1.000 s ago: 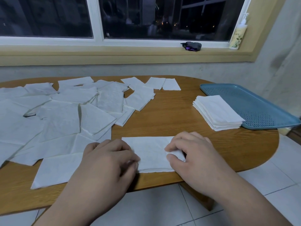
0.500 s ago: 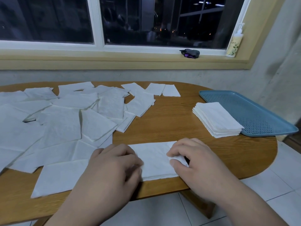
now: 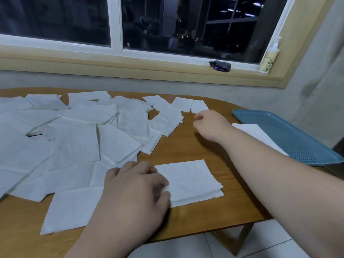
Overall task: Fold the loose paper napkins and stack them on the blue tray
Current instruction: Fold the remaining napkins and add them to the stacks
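At the near edge of the table (image 3: 186,146) lies a folded napkin (image 3: 188,181), a long rectangle with its layers showing along the front; the left hand (image 3: 134,185) rests on its left end, fingers curled, thumb and fingertips pinching the paper there. The right hand (image 3: 210,125) is stretched out over the bare wood, just beside two small pieces at the far side, fingers loosely curled and holding nothing; whether a fingertip touches the paper cannot be told. The loose napkins (image 3: 74,142) overlap across the left half of the table; the stack (image 3: 258,135) of folded ones sits at the tray's (image 3: 290,131) near rim, partly hidden by the right forearm; the blue tray itself lies at the table's right end. On the sill (image 3: 130,66) stand a bottle (image 3: 270,56) and a small dark object (image 3: 221,65).
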`<state>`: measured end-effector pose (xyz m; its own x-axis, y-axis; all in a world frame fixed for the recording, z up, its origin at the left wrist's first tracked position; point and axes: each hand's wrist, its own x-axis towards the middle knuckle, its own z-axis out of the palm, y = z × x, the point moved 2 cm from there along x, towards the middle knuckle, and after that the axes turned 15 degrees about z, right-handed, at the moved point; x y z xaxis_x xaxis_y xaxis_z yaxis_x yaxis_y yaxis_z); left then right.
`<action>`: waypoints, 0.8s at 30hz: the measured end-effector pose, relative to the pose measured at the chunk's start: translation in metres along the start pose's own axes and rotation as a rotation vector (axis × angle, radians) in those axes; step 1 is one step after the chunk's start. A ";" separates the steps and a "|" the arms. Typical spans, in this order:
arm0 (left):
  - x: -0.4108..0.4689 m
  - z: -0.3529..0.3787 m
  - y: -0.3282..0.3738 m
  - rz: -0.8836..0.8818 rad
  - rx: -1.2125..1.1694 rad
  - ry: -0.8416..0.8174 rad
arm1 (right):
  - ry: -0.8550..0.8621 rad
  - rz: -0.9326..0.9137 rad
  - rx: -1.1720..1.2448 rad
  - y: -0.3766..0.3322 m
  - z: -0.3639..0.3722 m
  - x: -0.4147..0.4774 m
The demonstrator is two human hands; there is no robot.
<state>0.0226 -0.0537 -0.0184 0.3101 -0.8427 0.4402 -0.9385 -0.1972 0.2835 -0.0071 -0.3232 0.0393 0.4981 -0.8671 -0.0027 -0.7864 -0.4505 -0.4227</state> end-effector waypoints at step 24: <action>-0.004 0.003 0.003 0.071 0.093 0.067 | 0.211 0.100 -0.304 0.020 0.034 0.010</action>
<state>0.0184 -0.0528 -0.0221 0.2485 -0.8215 0.5133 -0.9676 -0.1862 0.1703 -0.0054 -0.3337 -0.0002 0.3526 -0.9203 0.1695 -0.9155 -0.3768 -0.1414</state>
